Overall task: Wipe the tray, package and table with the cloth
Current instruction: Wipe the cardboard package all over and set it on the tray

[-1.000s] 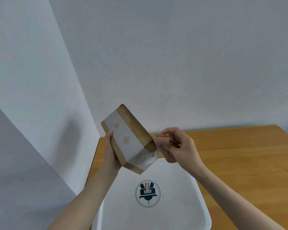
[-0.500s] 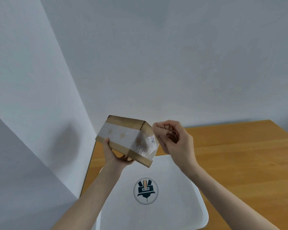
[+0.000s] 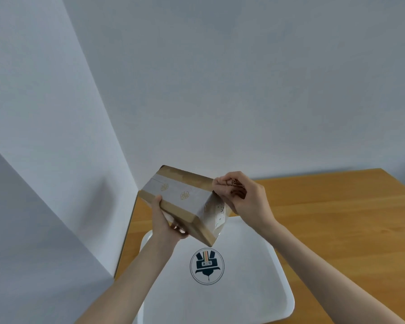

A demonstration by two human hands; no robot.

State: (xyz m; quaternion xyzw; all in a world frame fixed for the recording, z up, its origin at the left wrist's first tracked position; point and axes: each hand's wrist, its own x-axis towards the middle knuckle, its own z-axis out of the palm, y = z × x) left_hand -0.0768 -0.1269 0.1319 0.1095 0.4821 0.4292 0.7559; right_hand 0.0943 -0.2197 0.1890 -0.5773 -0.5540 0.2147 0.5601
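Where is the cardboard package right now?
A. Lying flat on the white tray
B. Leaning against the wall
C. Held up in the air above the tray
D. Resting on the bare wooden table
C: the left hand grips the package from below, tilted, clear above the white tray.

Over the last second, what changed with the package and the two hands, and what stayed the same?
The left hand turned the package in the air: it stood steeply on end, now its long taped face lies nearer level, facing up. The right hand, closed on a brownish cloth, shifted along to the package's far right edge. Unchanged: the left hand's grip from below, the tray on the table, package held above it.
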